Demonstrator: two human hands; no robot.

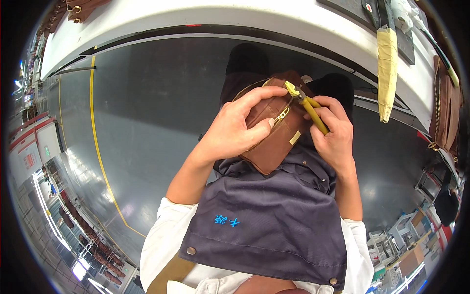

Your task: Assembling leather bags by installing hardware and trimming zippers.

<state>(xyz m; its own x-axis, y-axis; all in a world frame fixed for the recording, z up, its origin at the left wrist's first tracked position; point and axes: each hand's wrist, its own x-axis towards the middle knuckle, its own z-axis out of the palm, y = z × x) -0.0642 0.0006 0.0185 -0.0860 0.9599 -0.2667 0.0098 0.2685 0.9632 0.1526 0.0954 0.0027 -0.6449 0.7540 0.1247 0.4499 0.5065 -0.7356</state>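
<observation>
A brown leather bag [267,156] with brass-toned zippers rests on my lap, over the dark apron. My left hand [227,128] grips it from the left, index finger stretched along the top and thumb beside a gold zipper pull [282,114]. In my right hand [336,133] is a pair of pliers [317,117] with yellow handles, fingers wrapped round them. The pliers' yellow-covered jaws are at the bag's far part, close to my left index fingertip. Whether the jaws hold anything is too small to tell.
A white table [161,14] curves across the far side. A yellow-wrapped tool [387,73] juts over its edge at right, beside a dark board [406,46]. Brown bags lie at the table's right end [446,110] and far left [83,7]. A yellow line [98,147] marks the floor.
</observation>
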